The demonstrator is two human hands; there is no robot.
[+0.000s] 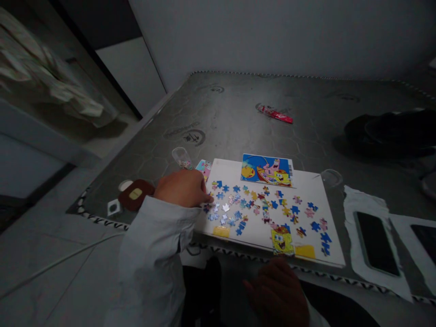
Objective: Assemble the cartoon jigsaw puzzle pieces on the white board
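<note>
My left hand [180, 188] in a pale grey sleeve reaches over the left side of a white board [306, 190], its fingertips at scattered jigsaw pieces [235, 204]. Whether those fingers hold a piece is hidden. My right hand [277, 295] lies dark and low beyond the board's near edge, touching nothing visible, with its fingers apart. A printed cartoon picture card [266, 170] rests at the board's far edge. Near the front, a few joined pieces [282, 240] form a yellow cartoon figure. A small clear plastic cup [180, 156] stands behind my left hand.
The board lies on a grey patterned mattress [231, 122] with a stitched border. A red wrapper [274, 113] lies beyond it, a black bag [388, 134] to the right, and a phone [376, 243] on white paper at right. A brown pad [136, 194] sits left.
</note>
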